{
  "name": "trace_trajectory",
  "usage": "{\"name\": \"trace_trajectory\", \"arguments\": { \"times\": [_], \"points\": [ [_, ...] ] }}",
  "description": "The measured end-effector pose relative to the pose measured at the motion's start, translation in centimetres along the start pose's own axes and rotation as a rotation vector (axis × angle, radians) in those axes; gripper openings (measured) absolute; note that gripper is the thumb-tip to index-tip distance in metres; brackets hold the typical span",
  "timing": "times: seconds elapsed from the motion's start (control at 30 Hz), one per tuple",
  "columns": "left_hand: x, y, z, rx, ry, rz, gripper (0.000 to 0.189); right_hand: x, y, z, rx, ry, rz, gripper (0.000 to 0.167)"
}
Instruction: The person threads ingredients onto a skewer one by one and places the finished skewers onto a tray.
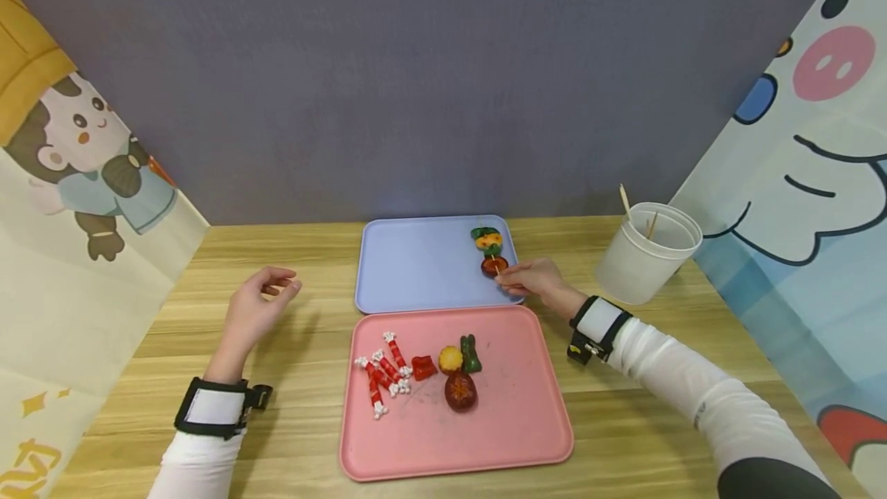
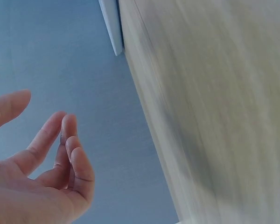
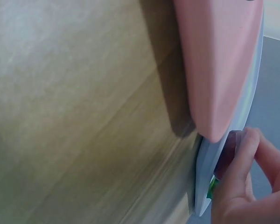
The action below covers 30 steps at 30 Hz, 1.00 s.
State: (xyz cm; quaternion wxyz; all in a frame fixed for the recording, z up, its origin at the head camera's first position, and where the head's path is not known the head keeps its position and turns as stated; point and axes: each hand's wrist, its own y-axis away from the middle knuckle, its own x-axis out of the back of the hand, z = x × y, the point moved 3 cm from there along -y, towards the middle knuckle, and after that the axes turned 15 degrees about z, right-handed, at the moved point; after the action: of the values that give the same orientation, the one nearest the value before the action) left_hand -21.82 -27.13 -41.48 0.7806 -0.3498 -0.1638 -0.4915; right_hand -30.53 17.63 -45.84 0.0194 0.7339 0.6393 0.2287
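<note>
A skewer [image 1: 488, 240] threaded with toy food lies along the right side of the blue tray [image 1: 416, 264]. It carries green pieces, an orange-yellow piece and a brown mushroom-like piece [image 1: 493, 266] at its near end. My right hand [image 1: 539, 279] pinches the stick's near end between thumb and fingers, beside the brown piece. In the right wrist view the fingers partly cover this dark piece [image 3: 227, 154]. My left hand [image 1: 255, 308] hovers over the table's left side, fingers loosely bent, holding nothing; the left wrist view shows the thumb apart from the fingers.
In front, a pink tray [image 1: 513, 414] holds several red-and-white pieces [image 1: 388, 364], a red piece [image 1: 423, 367], a yellow piece [image 1: 450, 359], a green piece [image 1: 470, 353] and a brown piece [image 1: 460, 392]. A white bucket [image 1: 634, 264] with sticks stands at right. A grey wall [image 1: 416, 83] rises behind.
</note>
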Motion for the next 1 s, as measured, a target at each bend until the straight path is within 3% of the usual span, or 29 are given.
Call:
{"name": "trace_trajectory", "arguments": {
  "times": [0.2, 0.5, 0.87, 1.0],
  "points": [
    [-0.1, 0.1, 0.1, 0.013, 0.010, -0.019, 0.038, -0.2, 0.0, -0.2, 0.016, 0.026, -0.031, 0.037],
    [-0.7, 0.0, -0.2, -0.025, 0.013, -0.020, 0.036, -0.2, 0.2, -0.3, 0.015, 0.018, -0.037, 0.037],
    [-1.6, 0.0, 0.2, -0.027, 0.011, -0.059, 0.036, -0.2, 0.0, -0.2, 0.015, 0.022, -0.046, 0.033],
    [-2.2, -0.2, 0.6, -0.048, 0.002, -0.067, 0.035, 0.0, 0.2, -0.4, 0.058, 0.071, -0.043, 0.032]
  ]
}}
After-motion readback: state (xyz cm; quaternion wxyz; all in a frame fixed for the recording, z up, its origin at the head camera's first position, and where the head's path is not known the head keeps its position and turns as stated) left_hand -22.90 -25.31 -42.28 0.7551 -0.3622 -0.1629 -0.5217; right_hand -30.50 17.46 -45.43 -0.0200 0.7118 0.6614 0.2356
